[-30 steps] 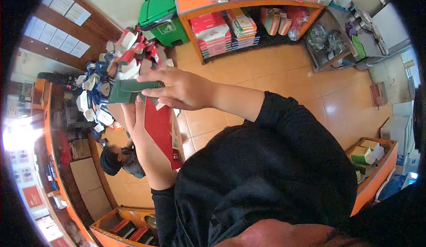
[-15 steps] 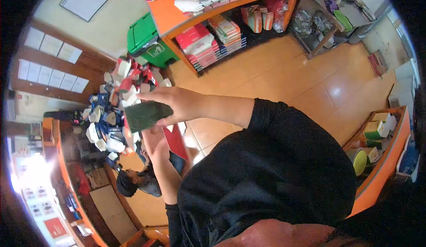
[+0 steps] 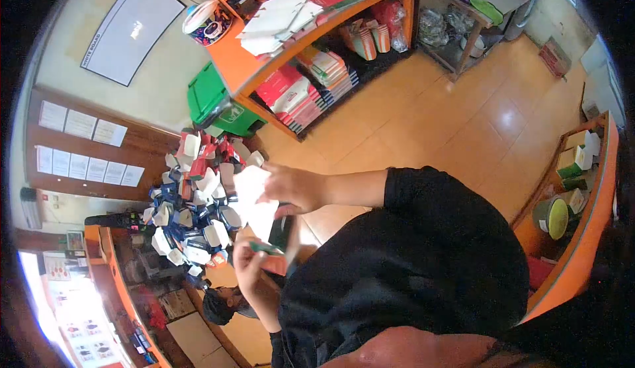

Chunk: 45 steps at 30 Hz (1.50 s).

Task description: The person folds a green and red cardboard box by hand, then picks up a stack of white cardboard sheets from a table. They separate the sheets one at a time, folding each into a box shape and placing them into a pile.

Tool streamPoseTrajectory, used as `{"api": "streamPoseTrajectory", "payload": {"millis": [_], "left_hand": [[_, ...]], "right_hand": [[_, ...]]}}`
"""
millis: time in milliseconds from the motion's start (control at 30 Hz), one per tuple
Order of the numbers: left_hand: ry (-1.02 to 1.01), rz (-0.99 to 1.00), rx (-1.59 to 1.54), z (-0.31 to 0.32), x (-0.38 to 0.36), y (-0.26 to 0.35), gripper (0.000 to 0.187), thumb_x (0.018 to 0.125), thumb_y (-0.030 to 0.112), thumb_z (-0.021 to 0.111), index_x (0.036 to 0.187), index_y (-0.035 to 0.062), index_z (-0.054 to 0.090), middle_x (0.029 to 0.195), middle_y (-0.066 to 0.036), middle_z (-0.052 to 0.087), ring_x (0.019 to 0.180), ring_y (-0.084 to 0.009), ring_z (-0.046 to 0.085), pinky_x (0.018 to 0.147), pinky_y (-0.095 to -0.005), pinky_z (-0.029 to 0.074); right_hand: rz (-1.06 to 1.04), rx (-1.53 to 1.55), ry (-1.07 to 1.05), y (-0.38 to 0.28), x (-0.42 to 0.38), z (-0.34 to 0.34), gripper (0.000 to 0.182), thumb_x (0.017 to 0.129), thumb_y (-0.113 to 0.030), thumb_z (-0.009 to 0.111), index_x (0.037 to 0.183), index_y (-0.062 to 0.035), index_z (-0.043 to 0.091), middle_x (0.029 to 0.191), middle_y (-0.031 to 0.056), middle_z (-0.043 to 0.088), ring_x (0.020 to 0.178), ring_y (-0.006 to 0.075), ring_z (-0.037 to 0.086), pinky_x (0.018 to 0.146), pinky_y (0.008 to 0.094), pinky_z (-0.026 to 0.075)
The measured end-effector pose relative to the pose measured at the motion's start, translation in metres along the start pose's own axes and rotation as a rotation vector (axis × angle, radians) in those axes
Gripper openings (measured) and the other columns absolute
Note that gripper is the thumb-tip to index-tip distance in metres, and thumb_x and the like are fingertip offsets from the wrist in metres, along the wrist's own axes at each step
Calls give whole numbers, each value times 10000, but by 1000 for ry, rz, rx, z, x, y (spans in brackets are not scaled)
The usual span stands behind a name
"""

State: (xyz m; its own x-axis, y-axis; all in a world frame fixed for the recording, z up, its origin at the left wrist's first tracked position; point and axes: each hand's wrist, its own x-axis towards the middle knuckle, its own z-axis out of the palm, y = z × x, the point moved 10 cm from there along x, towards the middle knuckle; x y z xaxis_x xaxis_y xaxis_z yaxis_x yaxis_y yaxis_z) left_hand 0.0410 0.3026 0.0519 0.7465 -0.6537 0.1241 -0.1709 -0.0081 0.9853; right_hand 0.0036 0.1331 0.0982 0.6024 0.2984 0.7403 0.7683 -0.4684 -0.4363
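Note:
Between my hands is a paper box (image 3: pixel 251 193), its white inside flaps spread and brightly lit. A dark green panel and an orange-red part show lower down, blurred by motion. My right hand (image 3: pixel 294 188) reaches in from the right and is closed on the white upper part. Below it, my left hand (image 3: pixel 250 265) grips the lower edge, where a green strip shows. Just beyond the hands rises a large heap of folded boxes (image 3: pixel 188 216) in white, navy and red. How the flaps join is hidden by the fingers and glare.
Another person (image 3: pixel 221 305) in a dark head covering is below the heap. A green bin (image 3: pixel 211 100) stands beside an orange table (image 3: pixel 221 70) with flat white cartons (image 3: pixel 281 21) on top and stacked cartons underneath. An orange-edged shelf (image 3: pixel 569 249) runs along the right.
The box has turned from its dark green outside to its white inside. My left hand has moved lower and slightly right, my right hand slightly right and down. The whole view has shifted.

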Motion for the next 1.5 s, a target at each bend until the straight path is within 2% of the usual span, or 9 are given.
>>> {"api": "streamPoseTrajectory", "payload": {"millis": [133,267,400,600,800,933,1100,1200,1500], "left_hand": [[-168,105,-286,37,2,16,223,735,-7,617,913,32,488,854,-61,545,784,-155,558,696,-278,486],[-59,-79,334,33,5,-38,333,770,-80,546,1067,35,448,969,-79,470,943,-165,497,739,-258,448],[-4,-420,-164,77,0,-67,721,783,-117,530,1302,115,87,1115,-112,461,981,-205,519,788,-296,458],[-29,-437,83,56,-16,-107,246,782,9,601,1020,4,539,882,-53,598,806,-114,551,712,-246,448],[170,-361,-22,42,-17,-75,155,766,34,641,909,-3,594,784,-16,604,679,-69,539,629,-209,437],[233,-295,15,33,-16,-73,124,780,78,644,869,-2,612,767,-10,606,660,-65,528,612,-205,429],[305,-350,71,27,-10,-81,153,813,152,620,850,3,622,737,5,596,635,-60,506,577,-193,400],[141,-357,-109,48,-1,-98,159,850,146,566,863,-5,615,712,19,573,624,-43,477,562,-182,372],[93,-428,-268,62,17,-98,172,889,120,494,931,-19,585,754,18,567,644,-42,475,573,-170,363]], "right_hand": [[177,39,-336,16,-23,59,330,848,-385,466,636,-142,536,578,64,572,565,271,570,568,394,420],[171,-101,-473,21,-33,62,252,829,-369,497,730,-145,558,575,71,571,564,269,578,584,387,412],[151,-9,-331,6,-22,45,209,757,-306,589,910,-176,529,670,63,567,666,261,577,663,381,398],[59,50,241,7,-38,-12,256,751,-242,637,983,-145,584,768,70,564,722,235,508,710,335,401],[580,412,-296,55,-73,54,305,819,-231,605,1069,-63,558,799,61,580,692,120,528,634,285,427],[588,846,-39,90,-83,63,310,757,-81,673,1042,-38,560,808,36,573,704,81,516,602,245,419],[495,637,-35,67,-47,28,176,670,-150,731,754,-48,614,672,36,505,627,138,494,550,266,378],[325,414,-314,29,-25,35,201,676,-205,717,765,-60,610,680,49,509,647,169,513,568,286,394],[476,24,-187,39,-25,14,207,701,-176,646,848,-48,577,830,117,517,766,285,547,662,363,447]]}}
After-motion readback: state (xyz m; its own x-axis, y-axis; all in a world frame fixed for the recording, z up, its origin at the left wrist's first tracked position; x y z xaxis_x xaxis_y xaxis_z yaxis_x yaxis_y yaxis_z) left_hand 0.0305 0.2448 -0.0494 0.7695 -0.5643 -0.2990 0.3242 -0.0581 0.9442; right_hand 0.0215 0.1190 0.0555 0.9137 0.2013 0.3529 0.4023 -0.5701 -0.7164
